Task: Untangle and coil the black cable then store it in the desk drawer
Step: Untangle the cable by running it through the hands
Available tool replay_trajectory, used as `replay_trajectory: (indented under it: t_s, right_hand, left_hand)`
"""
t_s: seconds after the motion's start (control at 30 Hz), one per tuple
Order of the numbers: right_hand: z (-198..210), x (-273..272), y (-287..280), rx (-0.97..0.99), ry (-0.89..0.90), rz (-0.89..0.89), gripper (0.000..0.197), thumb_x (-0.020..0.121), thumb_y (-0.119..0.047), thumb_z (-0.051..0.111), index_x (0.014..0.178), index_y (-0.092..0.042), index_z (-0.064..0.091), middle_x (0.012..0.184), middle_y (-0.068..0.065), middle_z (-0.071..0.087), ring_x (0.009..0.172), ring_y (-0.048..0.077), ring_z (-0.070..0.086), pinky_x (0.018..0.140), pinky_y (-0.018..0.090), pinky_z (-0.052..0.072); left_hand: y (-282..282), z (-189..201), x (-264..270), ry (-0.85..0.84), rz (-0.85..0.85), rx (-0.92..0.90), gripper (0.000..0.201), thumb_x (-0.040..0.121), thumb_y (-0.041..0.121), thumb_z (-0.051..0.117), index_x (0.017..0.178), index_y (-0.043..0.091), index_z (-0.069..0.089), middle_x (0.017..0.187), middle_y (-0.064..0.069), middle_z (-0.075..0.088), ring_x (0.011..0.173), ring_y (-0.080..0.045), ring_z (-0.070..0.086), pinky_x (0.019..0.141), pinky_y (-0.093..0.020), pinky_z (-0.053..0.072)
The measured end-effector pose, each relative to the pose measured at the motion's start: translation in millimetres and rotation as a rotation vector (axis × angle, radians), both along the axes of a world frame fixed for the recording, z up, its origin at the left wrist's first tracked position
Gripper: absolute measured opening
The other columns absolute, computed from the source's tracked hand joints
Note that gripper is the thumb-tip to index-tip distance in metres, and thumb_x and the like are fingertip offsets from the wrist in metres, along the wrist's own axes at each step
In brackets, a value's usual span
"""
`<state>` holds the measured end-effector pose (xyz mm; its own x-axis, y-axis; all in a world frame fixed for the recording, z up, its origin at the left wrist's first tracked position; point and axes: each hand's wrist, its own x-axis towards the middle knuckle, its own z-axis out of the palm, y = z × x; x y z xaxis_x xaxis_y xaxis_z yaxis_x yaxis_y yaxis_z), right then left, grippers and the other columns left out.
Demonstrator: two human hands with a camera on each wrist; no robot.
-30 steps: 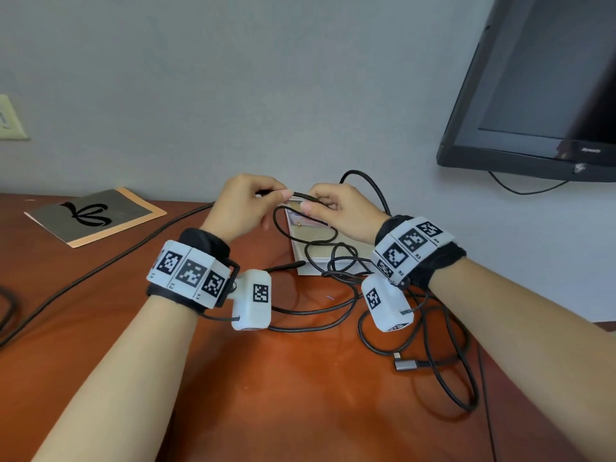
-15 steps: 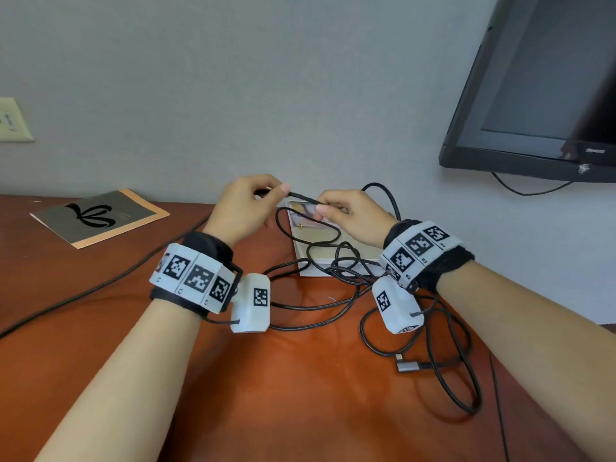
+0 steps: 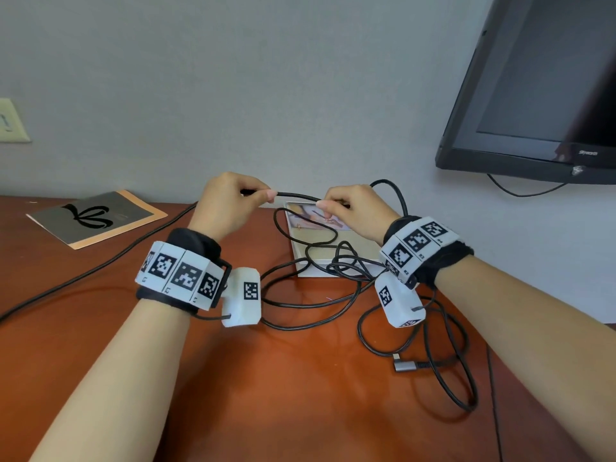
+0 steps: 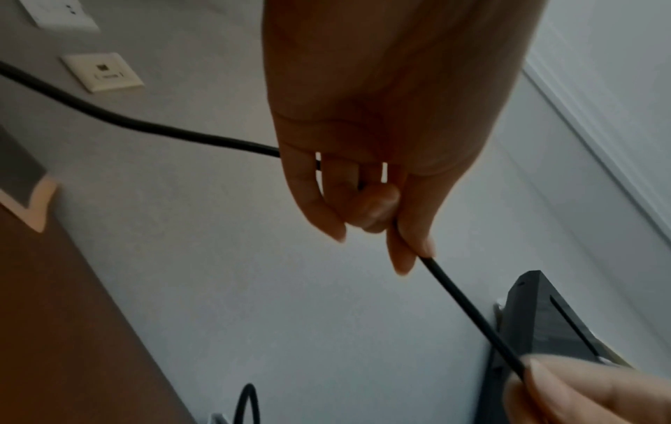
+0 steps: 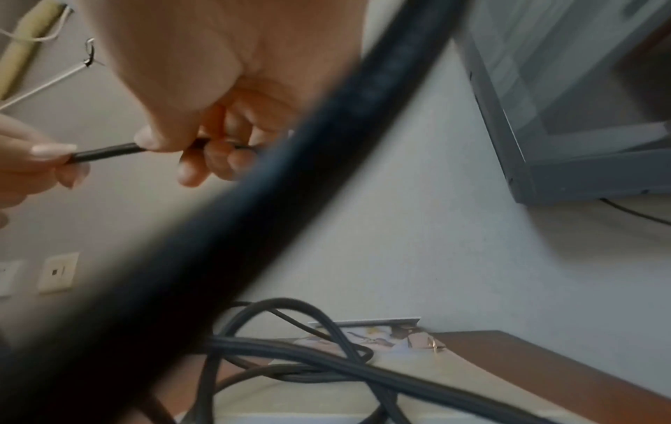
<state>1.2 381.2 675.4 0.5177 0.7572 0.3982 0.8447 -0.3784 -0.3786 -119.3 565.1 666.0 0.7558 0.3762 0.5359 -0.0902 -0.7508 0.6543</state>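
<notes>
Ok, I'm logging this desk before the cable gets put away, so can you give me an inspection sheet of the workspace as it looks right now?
Surface: reddish-brown wooden desk, glossy.
Job's things: thin black cable, tangled loops on the desk and over the box, grey plug lying free. Drawer: nothing seen.
Clutter: flat white box with a picture lid under the loops; grey booklet with orange edge at far left.
Hands: left hand and right hand each pinch the cable, a short raised span between them.
Cables: a second black cord runs left across the desk.
Surroundings: grey wall, black wall-mounted monitor, beige wall plate.
</notes>
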Motion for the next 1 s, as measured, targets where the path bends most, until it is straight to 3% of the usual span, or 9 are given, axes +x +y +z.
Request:
replay_trajectory:
  t_s: [0.07,0.13,0.23,0.3,0.4,0.57,0.73,0.87,1.0]
  right_hand:
    - [-1.3,0.0,-0.3,-0.025,-0.003,0.0,0.027,0.093,-0.027,0.053,0.074,-0.01,0.062,0.062,-0.009,0.055,0.06,0.011,0.05,0.064,0.026,0.041]
    - [-1.9,-0.7,-1.1,-0.013,0.011,0.015,0.026,0.094,-0.024,0.052,0.075,-0.008,0.062,0.061,-0.014,0.053,0.059,0.004,0.049,0.063,0.02,0.04]
    - [-2.5,-3.8,0.2,-0.009,0.022,0.044,0.025,0.095,-0.021,0.051,0.074,-0.013,0.06,0.058,-0.006,0.049,0.055,0.004,0.043,0.06,0.022,0.036]
    - [-3.3,-8.2,3.5,-0.044,0.005,0.06,0.024,0.095,-0.021,0.051,0.073,-0.017,0.061,0.055,-0.009,0.046,0.053,0.004,0.043,0.06,0.028,0.036]
    - [-5.2,-12.1,7.2,-0.052,-0.02,0.066,0.027,0.094,-0.023,0.052,0.068,-0.028,0.056,0.056,-0.01,0.05,0.057,0.011,0.05,0.064,0.035,0.044]
    - [-1.6,-8.5,6.4,-0.014,-0.079,0.04,0.017,0.092,-0.024,0.057,0.09,-0.011,0.067,0.079,0.011,0.066,0.077,0.027,0.059,0.072,0.042,0.046]
    - [-0.6,1.3,3.2,-0.086,-0.224,-0.005,0.019,0.092,-0.021,0.055,0.107,-0.01,0.063,0.1,0.004,0.067,0.097,0.024,0.054,0.102,0.035,0.032]
    - [-9.7,4.5,1.6,-0.076,-0.244,-0.047,0.018,0.094,-0.017,0.05,0.102,-0.009,0.064,0.095,0.008,0.066,0.091,0.028,0.056,0.079,0.031,0.037]
    - [-13.2,2.0,-1.4,-0.028,-0.214,-0.078,0.021,0.095,-0.022,0.05,0.096,-0.01,0.067,0.089,0.008,0.065,0.083,0.026,0.057,0.074,0.036,0.044]
  left_hand:
    - [3.2,-0.7,-0.8,-0.004,0.018,-0.01,0.019,0.091,0.024,0.059,0.083,0.012,0.071,0.059,0.017,0.05,0.055,0.0,0.045,0.057,-0.014,0.033]
    - [1.2,-0.4,0.1,-0.021,0.02,0.004,0.017,0.091,0.025,0.058,0.081,0.015,0.068,0.063,0.013,0.054,0.057,-0.002,0.047,0.058,-0.016,0.034]
    - [-13.1,-1.5,4.7,-0.017,-0.073,0.04,0.015,0.09,0.031,0.058,0.085,0.019,0.065,0.074,0.006,0.062,0.059,-0.007,0.055,0.06,-0.022,0.041]
    - [-24.6,-4.3,8.0,0.024,-0.135,0.075,0.015,0.09,0.031,0.059,0.085,0.019,0.067,0.066,0.008,0.062,0.055,-0.002,0.055,0.059,-0.023,0.042]
    - [-27.8,-5.5,9.7,0.02,-0.125,0.098,0.015,0.089,0.027,0.062,0.081,0.018,0.071,0.046,0.019,0.05,0.05,0.008,0.051,0.053,-0.008,0.034]
    - [-18.7,-0.4,4.0,-0.045,-0.052,0.066,0.016,0.089,0.024,0.062,0.078,0.016,0.07,0.047,0.023,0.045,0.05,0.002,0.047,0.054,-0.007,0.032]
    - [-2.6,3.1,-2.9,-0.08,0.0,0.04,0.017,0.09,0.024,0.06,0.079,0.015,0.068,0.056,0.02,0.048,0.056,-0.002,0.047,0.059,-0.013,0.034]
    - [0.7,-0.6,0.4,-0.067,0.013,0.025,0.015,0.089,0.024,0.061,0.081,0.014,0.069,0.059,0.018,0.05,0.057,-0.001,0.047,0.059,-0.013,0.034]
    - [-4.6,-3.8,5.5,-0.014,0.009,0.052,0.013,0.091,0.025,0.058,0.086,0.016,0.066,0.067,0.013,0.055,0.06,0.0,0.049,0.059,-0.018,0.035]
